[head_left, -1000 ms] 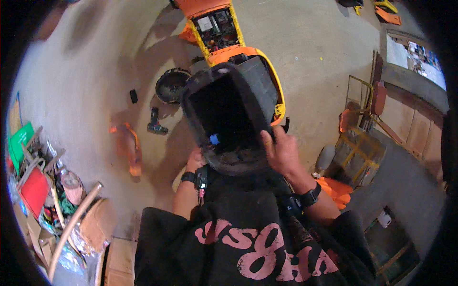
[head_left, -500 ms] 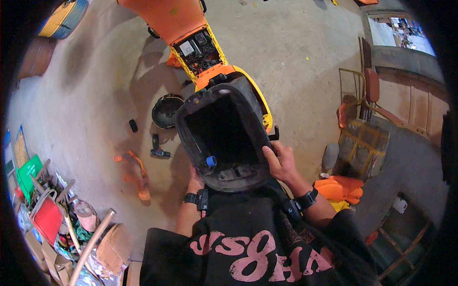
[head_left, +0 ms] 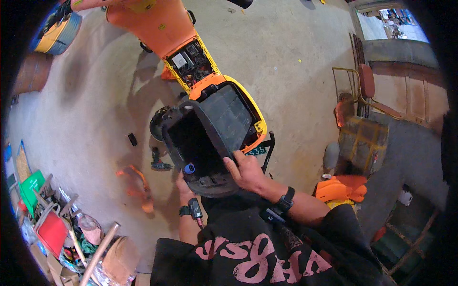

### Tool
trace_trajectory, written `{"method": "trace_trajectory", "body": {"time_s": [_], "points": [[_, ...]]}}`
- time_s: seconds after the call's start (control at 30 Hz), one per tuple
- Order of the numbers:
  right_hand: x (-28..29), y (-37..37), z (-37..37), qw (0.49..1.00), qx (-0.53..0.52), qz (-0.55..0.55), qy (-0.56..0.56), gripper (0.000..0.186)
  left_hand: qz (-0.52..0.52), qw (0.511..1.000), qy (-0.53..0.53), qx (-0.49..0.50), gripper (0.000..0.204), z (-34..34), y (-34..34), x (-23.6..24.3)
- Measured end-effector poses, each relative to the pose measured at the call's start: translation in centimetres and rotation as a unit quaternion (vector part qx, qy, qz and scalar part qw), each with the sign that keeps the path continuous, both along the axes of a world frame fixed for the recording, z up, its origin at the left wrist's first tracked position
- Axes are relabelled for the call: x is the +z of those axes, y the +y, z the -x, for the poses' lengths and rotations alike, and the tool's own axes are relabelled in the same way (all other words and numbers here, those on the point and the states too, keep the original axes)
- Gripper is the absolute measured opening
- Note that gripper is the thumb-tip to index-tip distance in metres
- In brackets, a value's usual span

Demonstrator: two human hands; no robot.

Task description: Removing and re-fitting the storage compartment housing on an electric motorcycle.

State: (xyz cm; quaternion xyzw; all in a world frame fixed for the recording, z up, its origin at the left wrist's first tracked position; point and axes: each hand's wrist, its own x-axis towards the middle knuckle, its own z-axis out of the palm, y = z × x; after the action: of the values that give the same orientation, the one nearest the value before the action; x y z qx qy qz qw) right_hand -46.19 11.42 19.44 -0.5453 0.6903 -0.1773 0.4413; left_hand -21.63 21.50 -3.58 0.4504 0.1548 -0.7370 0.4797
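Observation:
Between my hands is a black under-seat storage bucket (head_left: 215, 138), tilted so its dark mouth faces left and toward me. A small blue round piece (head_left: 189, 168) sits inside its near left part. My right hand (head_left: 248, 174) grips the near right rim, thumb on top. Lower left, my left hand (head_left: 183, 188) is closed on the bucket's edge, most of its fingers hidden underneath. Just beyond stands an orange and yellow scooter (head_left: 255, 102), its rear body around the bucket's far side. Its floor compartment (head_left: 193, 59) is uncovered, showing wiring and electrical parts.
Left of the scooter, a cordless drill (head_left: 160, 162), a black round basin-like part (head_left: 157, 124) and an orange trim piece (head_left: 140, 183) lie on the floor. Clutter with a red chair (head_left: 51, 230) fills the lower left. A taped carton (head_left: 362, 143) and orange panels (head_left: 341, 188) stand right.
The bucket has shifted left and tipped further, so a dark side surface shows beyond its rim. Both hands moved left with it. The scooter's rear plate has come into view.

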Motion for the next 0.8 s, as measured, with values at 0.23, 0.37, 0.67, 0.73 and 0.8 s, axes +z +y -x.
{"method": "trace_trajectory", "body": {"time_s": [0.23,0.37,0.67,0.73,0.8], "points": [[-0.8,1.4,5.3,0.998,-0.058,0.034,-0.01,0.026,0.065,0.996,-0.055,-0.028,0.029,5.0,-2.4,6.9],[-1.0,1.2,9.8,0.998,-0.055,-0.01,0.013,0.027,0.06,0.991,-0.109,-0.056,0.02,7.7,-2.6,9.5],[-7.3,0.0,13.6,0.987,-0.096,-0.035,0.122,0.034,0.179,0.874,-0.391,-0.227,0.017,11.5,-4.3,7.3],[-10.2,-0.3,14.4,0.982,-0.095,-0.018,0.161,0.034,0.135,0.86,-0.415,-0.265,0.018,12.0,-5.0,7.0],[-11.5,-0.5,15.2,0.977,-0.101,-0.012,0.188,0.034,0.114,0.87,-0.41,-0.249,0.018,13.6,-6.6,8.8]]}}
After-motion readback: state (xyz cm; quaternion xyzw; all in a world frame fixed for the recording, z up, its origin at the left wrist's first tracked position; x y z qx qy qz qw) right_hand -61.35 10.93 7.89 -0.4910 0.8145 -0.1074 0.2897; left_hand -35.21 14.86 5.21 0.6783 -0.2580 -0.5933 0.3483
